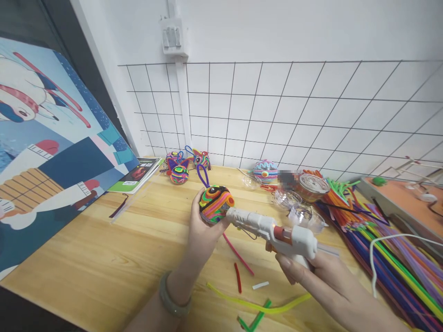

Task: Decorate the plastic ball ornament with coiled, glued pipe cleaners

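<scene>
My left hand [202, 235] is wrapped round a ball ornament [215, 205] covered in coloured pipe cleaners, with a dark eye patch and a purple loop on top. A white hot glue gun [273, 233] is gripped by its handle in my right hand [304, 272]. The gun's nozzle meets the ball's lower right side, close to my left thumb; whether it touches the surface I cannot tell. Below lie a pink pipe cleaner [238, 253], a short red piece [237, 277], a small white strip [260, 285], a yellow pipe cleaner [256, 306] and a bent green one [255, 318].
Several finished ornaments [179, 174] stand by the wall grid. A striped ball [266, 171], clear plastic shells [306, 216] and a round tin [313, 185] sit at the back right. Bundled pipe cleaners [391, 263] and a white cord [372, 258] lie right. An illustrated board [62, 157] leans left.
</scene>
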`<state>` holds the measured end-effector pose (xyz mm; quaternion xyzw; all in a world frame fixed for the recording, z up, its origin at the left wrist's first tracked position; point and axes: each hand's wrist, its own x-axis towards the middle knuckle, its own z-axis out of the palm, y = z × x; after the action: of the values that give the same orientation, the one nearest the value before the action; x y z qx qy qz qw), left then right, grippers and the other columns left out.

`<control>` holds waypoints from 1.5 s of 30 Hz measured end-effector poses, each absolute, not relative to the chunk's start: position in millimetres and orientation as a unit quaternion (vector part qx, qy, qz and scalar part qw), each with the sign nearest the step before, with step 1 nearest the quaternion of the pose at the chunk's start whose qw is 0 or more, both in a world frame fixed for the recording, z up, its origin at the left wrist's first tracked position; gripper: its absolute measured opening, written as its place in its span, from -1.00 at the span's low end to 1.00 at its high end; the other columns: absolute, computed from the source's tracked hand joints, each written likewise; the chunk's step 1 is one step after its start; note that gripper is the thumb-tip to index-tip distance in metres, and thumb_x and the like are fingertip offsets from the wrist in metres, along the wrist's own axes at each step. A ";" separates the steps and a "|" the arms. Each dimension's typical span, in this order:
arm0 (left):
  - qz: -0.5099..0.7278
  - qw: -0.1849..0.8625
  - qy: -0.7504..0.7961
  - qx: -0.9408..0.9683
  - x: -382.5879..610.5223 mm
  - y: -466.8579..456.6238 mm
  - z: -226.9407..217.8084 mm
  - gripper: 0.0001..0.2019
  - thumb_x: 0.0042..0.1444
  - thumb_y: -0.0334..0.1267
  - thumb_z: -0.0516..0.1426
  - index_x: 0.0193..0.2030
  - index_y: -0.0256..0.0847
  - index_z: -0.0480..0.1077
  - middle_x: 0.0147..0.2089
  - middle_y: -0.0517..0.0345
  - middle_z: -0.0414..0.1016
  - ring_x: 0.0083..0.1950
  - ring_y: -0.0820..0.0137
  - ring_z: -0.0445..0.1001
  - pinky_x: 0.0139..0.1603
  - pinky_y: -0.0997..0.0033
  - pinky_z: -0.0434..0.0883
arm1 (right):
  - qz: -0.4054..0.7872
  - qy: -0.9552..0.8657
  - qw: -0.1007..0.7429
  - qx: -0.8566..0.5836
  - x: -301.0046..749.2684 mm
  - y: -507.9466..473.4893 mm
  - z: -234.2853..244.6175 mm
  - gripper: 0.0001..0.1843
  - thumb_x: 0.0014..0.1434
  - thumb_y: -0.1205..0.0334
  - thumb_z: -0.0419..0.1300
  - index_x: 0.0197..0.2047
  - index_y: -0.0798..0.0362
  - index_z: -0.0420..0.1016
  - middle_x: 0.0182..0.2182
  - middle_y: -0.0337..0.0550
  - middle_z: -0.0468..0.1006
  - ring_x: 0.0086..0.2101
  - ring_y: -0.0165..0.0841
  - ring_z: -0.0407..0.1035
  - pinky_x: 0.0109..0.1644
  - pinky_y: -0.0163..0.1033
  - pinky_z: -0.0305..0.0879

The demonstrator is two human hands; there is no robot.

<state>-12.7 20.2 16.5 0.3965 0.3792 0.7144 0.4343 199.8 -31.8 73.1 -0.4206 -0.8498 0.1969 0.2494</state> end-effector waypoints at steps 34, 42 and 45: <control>0.707 0.459 0.384 0.377 -14.2 19.2 17.5 -0.23 -0.24 -0.25 0.40 0.13 -0.16 0.17 0.14 -0.14 0.44 0.10 0.13 0.49 0.13 0.17 0.42 | 0.240 -0.820 0.253 -0.454 197.0 -31.1 77.4 -0.66 0.31 0.05 -0.01 -0.17 0.01 0.53 -0.42 -0.16 0.55 -0.49 -0.36 0.40 -0.47 -0.33 0.37; 0.707 0.461 0.378 0.381 -15.0 19.4 17.2 -0.24 -0.23 -0.29 0.40 0.13 -0.16 0.17 0.12 -0.12 0.46 0.08 0.16 0.51 0.12 0.18 0.42 | 0.237 -0.810 0.286 -0.454 201.7 -31.7 79.7 -0.65 0.27 -0.05 0.05 -0.26 -0.02 0.54 -0.51 -0.20 0.50 -0.53 -0.35 0.36 -0.55 -0.34 0.32; 0.706 0.463 0.379 0.379 -14.5 18.2 18.5 -0.25 -0.23 -0.30 0.40 0.13 -0.16 0.18 0.12 -0.11 0.46 0.08 0.15 0.50 0.13 0.16 0.41 | 0.241 -0.796 0.319 -0.453 206.4 -31.5 79.8 -0.66 0.25 -0.06 0.07 -0.33 -0.02 0.51 -0.56 -0.21 0.43 -0.56 -0.35 0.33 -0.56 -0.34 0.32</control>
<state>-14.5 18.2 18.5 0.3791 0.3787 0.7063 0.4626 206.4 -31.5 79.8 -0.4532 -0.7964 0.2415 0.3194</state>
